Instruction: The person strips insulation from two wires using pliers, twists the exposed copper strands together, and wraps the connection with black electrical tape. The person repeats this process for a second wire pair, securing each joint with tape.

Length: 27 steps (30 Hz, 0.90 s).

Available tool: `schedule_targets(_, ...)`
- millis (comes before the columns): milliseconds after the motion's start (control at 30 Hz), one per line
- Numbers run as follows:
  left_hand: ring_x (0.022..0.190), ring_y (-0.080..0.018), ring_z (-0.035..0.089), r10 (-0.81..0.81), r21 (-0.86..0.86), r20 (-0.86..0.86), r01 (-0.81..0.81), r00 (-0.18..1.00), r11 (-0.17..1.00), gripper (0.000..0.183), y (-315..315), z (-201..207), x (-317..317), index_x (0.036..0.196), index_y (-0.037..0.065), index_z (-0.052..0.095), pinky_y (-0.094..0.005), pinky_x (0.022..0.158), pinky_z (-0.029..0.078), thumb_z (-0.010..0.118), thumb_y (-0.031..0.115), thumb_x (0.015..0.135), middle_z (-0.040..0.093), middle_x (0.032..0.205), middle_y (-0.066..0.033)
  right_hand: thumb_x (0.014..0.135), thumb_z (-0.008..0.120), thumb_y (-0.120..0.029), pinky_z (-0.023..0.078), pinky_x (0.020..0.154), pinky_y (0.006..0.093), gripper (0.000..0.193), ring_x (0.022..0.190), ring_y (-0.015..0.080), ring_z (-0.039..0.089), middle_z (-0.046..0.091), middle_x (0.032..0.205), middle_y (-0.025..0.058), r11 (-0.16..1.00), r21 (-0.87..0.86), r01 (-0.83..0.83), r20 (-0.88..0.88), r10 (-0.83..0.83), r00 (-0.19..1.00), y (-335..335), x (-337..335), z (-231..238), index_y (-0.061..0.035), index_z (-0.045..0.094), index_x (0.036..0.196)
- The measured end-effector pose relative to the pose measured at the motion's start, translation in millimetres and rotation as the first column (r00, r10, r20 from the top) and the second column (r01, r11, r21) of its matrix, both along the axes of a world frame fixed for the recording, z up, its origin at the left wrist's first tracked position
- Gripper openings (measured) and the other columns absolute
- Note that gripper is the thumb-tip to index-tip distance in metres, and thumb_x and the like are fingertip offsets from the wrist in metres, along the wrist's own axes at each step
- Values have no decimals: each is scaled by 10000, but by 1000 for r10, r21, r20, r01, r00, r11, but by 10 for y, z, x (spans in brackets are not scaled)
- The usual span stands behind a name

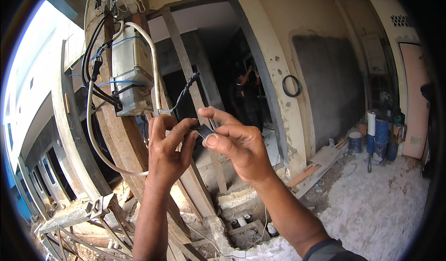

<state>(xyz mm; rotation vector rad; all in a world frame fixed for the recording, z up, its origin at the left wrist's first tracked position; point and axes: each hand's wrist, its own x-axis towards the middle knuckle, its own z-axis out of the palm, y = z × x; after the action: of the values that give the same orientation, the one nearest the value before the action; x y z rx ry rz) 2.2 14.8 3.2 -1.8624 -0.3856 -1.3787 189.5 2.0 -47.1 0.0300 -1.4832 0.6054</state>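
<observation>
My right hand (239, 145) pinches a small black band-like piece (204, 131) between thumb and fingers; it resembles electrical tape, though most of it is hidden. The fingertips of my left hand (169, 142) close on its left end, and the two hands nearly meet. Just above them, a twisted dark wire end (186, 90) sticks up to the right. It joins a thick white cable (153, 59) that passes behind my left hand. Higher on the left, a grey translucent electrical box (132, 75) is fixed to a wooden post (121, 138), with black and blue wires (95, 70) around it.
Wooden props (179, 47) stand before a dark doorway, where another person (248, 91) has an arm raised. A black coil (291, 85) hangs on the wall. Blue buckets (380, 138) and planks (309, 172) lie right. A rough pit (246, 231) and a metal-framed trestle (76, 219) are below.
</observation>
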Motion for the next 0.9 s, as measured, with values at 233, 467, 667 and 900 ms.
schedule_targets(233, 899, -311, 563, 8, 29, 24, -9, 1000, 1000, 306, 5, -16, 33, 1058, 62, 748, -423, 785, 479, 888, 132, 794, 579, 942, -117, 916, 689, -66, 508, 1025, 369, 454, 1228, 214, 638, 668, 1334, 132, 963, 33, 267, -17, -266, 964, 221, -126, 37, 25, 656, 1359)
schedule_targets(467, 907, -299, 565, 23, -20, 79, -21, 997, 1000, 274, 9, -34, 68, 1067, 69, 779, -418, 808, 476, 870, 134, 817, 584, 947, -119, 804, 858, -70, 562, 971, 391, 214, 1181, 301, 688, 616, 1425, 205, 608, 305, 733, -178, -720, 671, 278, -83, -26, 17, 717, 939)
schedule_targets(667, 859, -267, 563, 33, 21, 47, -34, 998, 999, 237, -18, 8, 95, 1043, 46, 773, -391, 748, 473, 861, 103, 831, 555, 922, -104, 778, 873, -82, 583, 802, 313, 368, 995, 185, 696, 690, 1149, 162, 890, 100, 444, -125, -431, 893, 197, -106, -129, 29, 705, 1086)
schedule_targets(900, 834, -270, 581, 9, 40, 31, -10, 999, 999, 219, -1, 40, 94, 1003, 42, 778, -388, 758, 486, 878, 126, 828, 573, 921, -96, 881, 736, -254, 507, 612, 394, 310, 676, 271, 628, 607, 821, 156, 716, 239, 656, -24, -671, 741, -327, -200, -32, 29, 620, 928)
